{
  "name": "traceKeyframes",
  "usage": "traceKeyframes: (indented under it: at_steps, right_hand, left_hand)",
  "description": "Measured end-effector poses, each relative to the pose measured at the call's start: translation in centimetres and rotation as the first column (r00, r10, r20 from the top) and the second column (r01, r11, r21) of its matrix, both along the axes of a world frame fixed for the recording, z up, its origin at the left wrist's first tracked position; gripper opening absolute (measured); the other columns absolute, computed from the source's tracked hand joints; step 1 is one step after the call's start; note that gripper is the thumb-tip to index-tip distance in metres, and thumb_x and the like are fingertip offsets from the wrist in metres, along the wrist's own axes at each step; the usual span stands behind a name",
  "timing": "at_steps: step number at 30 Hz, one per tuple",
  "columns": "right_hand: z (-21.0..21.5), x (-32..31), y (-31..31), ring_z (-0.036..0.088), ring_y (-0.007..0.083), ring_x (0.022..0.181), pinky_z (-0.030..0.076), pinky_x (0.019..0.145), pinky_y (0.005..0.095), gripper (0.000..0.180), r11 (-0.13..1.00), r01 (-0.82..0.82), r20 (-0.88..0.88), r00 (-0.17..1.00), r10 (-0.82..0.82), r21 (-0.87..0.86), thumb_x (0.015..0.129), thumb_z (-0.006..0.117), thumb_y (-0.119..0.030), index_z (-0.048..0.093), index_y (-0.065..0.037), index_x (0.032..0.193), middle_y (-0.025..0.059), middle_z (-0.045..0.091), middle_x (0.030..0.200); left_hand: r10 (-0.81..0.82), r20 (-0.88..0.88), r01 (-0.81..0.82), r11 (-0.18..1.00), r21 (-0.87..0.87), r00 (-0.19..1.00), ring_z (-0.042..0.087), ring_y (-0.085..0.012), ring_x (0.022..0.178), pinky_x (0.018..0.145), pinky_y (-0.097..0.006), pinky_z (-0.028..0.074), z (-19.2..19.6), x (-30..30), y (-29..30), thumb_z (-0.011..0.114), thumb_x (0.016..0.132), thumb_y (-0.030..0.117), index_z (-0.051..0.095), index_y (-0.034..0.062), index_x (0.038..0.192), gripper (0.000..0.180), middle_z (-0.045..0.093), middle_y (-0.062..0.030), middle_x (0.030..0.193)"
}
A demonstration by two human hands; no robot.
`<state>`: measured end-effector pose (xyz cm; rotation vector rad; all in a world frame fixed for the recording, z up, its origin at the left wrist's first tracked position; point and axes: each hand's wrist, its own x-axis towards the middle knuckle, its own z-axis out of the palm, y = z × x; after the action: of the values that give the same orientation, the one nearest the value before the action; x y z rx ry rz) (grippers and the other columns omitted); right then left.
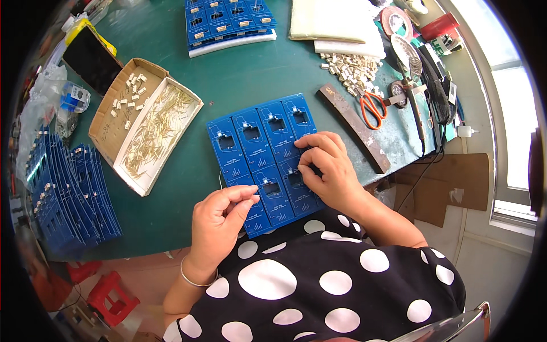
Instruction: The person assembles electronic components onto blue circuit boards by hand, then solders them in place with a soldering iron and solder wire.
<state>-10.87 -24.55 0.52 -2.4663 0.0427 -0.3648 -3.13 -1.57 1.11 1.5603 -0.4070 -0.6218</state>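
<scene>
A blue circuit board panel (pixel 256 153), made of several joined boards with dark square cut-outs, lies on the green table at its near edge. Over the panel's lower left, my left hand (pixel 219 219) has thumb and forefinger pinched together; whatever is between them is too small to tell. My right hand (pixel 330 174) rests at the panel's right side with curled fingers, thumb and forefinger closed over a board there. What those fingertips hold, if anything, is hidden. Small pale parts sit at the upper edges of some cut-outs.
Left stands an open cardboard box (pixel 199 104) with white connectors and thin metal pins. Beyond it leans a dark phone (pixel 93 60). Blue boards (pixel 68 194) are stacked lower left, others (pixel 228 25) on white foam ahead. Right are a metal bar (pixel 353 128), orange-handled scissors (pixel 373 111) and a soldering iron (pixel 416 108).
</scene>
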Motion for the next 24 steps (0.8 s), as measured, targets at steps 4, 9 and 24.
traceKeyframes:
  at_steps: [4, 9, 24]
  right_hand:
    - [0.0, 0.2, 0.1, 0.052, 0.0301, 0.112, 0.039, 0.096, 0.0424, 0.014, 1.0, -0.01, 0.022, 1.0, 0.011, -0.018, 0.073, 0.068, -0.002, 0.057, -0.007, 0.081, 0.0067, 0.059, 0.112]
    - [1.0, -0.3, 1.1, 0.053, 0.0235, 0.112, 0.038, 0.097, 0.0417, 0.016, 0.904, -0.08, 0.06, 0.992, 0.115, -0.42, 0.072, 0.07, -0.01, 0.062, -0.01, 0.085, 0.0032, 0.059, 0.114]
    - [1.2, -1.7, 0.5, 0.056, 0.0215, 0.108, 0.035, 0.097, 0.0465, 0.032, 0.892, -0.134, 0.009, 0.988, 0.153, -0.432, 0.071, 0.074, -0.018, 0.069, -0.014, 0.102, 0.0016, 0.061, 0.121]
  left_hand:
    - [0.017, 0.024, -0.016, 1.0, -0.009, 1.0, 0.07, -0.0133, 0.081, 0.07, -0.023, 0.054, -0.2, -0.1, -0.1, 0.066, 0.089, -0.001, 0.07, -0.0024, 0.1, 0.011, 0.071, -0.0098, 0.089]
    - [0.004, 0.077, -0.004, 1.0, 0.0, 0.997, 0.065, -0.0088, 0.071, 0.063, -0.022, 0.051, -0.3, 0.1, -0.4, 0.067, 0.09, 0.0, 0.069, -0.001, 0.095, 0.006, 0.072, -0.0073, 0.086]
    - [-0.05, 0.073, 0.046, 0.998, 0.051, 0.996, 0.058, -0.0038, 0.067, 0.058, -0.02, 0.047, 0.8, 0.4, -1.6, 0.068, 0.087, 0.0, 0.067, 0.0019, 0.108, 0.02, 0.069, -0.0045, 0.088]
